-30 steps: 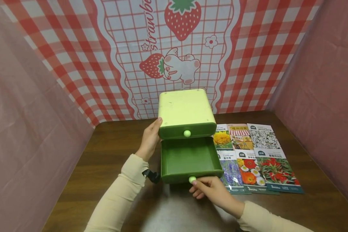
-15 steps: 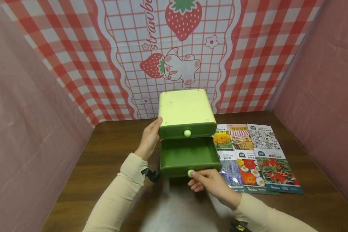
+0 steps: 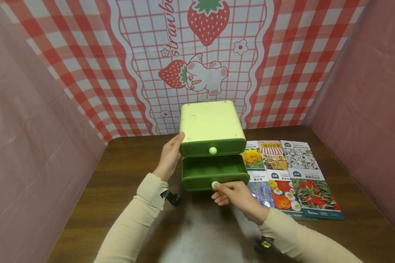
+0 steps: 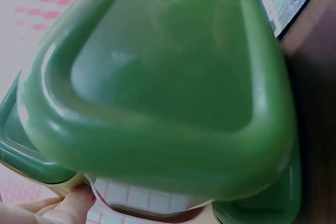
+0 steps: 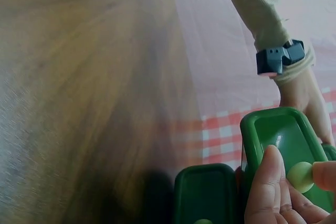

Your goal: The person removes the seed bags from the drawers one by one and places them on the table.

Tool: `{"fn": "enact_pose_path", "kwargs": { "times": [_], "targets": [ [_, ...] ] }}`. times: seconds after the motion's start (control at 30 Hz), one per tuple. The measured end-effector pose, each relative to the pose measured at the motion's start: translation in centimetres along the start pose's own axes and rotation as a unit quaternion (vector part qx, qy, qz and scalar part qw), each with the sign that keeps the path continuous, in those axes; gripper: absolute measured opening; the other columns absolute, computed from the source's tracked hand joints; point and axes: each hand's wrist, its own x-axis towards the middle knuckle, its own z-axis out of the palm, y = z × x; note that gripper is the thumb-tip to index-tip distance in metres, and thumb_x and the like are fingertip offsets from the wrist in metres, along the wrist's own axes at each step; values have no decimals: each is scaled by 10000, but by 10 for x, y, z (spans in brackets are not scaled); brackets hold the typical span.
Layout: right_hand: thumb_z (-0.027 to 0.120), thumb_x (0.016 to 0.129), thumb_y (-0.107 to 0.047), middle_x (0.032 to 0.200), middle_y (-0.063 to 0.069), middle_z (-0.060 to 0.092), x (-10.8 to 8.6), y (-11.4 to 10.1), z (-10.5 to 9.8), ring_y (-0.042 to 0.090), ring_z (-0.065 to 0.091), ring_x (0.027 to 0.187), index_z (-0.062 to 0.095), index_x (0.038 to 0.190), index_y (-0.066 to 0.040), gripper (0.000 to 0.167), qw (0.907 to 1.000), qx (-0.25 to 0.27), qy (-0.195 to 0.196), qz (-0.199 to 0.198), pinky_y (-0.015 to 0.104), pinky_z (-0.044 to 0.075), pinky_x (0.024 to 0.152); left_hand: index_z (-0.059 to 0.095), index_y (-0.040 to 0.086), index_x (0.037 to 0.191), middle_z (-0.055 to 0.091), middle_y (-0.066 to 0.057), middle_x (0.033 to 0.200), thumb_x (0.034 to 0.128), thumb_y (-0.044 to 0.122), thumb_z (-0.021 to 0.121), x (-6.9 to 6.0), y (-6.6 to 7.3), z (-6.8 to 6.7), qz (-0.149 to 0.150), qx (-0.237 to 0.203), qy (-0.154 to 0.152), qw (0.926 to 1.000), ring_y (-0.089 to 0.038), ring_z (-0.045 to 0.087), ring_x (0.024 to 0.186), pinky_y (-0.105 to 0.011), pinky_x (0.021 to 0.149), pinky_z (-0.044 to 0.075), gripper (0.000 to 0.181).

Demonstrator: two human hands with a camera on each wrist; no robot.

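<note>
A small pale-yellow drawer cabinet point(image 3: 210, 120) with green drawers stands against the back cloth. Its top drawer point(image 3: 197, 148) is closed. Below that, the green middle drawer point(image 3: 214, 168) sticks partly out, and its visible inside holds nothing. My right hand point(image 3: 240, 199) pinches this drawer's round light-green knob point(image 5: 301, 177) between thumb and finger. My left hand point(image 3: 169, 157) rests against the cabinet's left side, thumb near the top edge; its other fingers are partly hidden. In the right wrist view a lower drawer point(image 5: 206, 192) shows, closed.
Several flower seed packets point(image 3: 289, 182) lie in two overlapping rows on the brown wooden table point(image 3: 118, 190), right of the cabinet. A red-and-white checked strawberry cloth point(image 3: 138, 73) hangs behind. Pink cloth point(image 3: 36, 109) closes off both sides.
My right hand has moved away from me with the knob, and the middle drawer has slid further into the cabinet. My left hand has stayed at the cabinet's side.
</note>
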Motion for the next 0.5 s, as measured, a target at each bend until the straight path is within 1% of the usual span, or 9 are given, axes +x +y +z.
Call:
{"fn": "enact_pose_path", "kwargs": {
  "times": [0.1,0.27,0.33,0.47,0.5],
  "targets": [
    [635,958,-339,847,144,751,6,-1,0,143,714,710,659,1134,139,510,10000,-13,42,-10,431,616,758,493,123,1439,590,-74,1336,982,503,525,0,0,0,-47,-12,17,10000,-43,634,850,-221,762,533,595],
    [637,956,-349,882,194,745,17,-2,-1,174,722,730,657,1132,141,521,9999,-29,117,-39,422,617,759,509,123,1427,591,-105,1317,984,489,531,0,0,0,-89,-89,18,9999,-29,639,843,-211,780,535,575],
    [639,954,-354,879,187,747,22,-3,-2,179,723,736,667,1121,129,512,9999,-45,155,-50,432,615,768,508,122,1427,586,-105,1331,983,487,533,0,1,0,-82,-93,16,9999,-31,635,861,-205,789,532,575],
    [631,959,-361,844,126,751,31,-3,-3,156,715,722,680,1104,114,499,9997,-41,237,-102,397,620,748,503,121,1430,576,-74,1358,982,493,531,-1,1,0,-66,-48,54,10000,-40,627,895,-206,792,533,583],
    [630,959,-361,836,114,751,34,-3,-3,151,712,717,683,1095,110,493,9996,-20,261,-114,405,619,753,508,121,1427,582,-73,1347,982,492,532,-1,2,0,-61,-48,83,9999,-43,627,886,-210,787,536,580]
  ]
}}
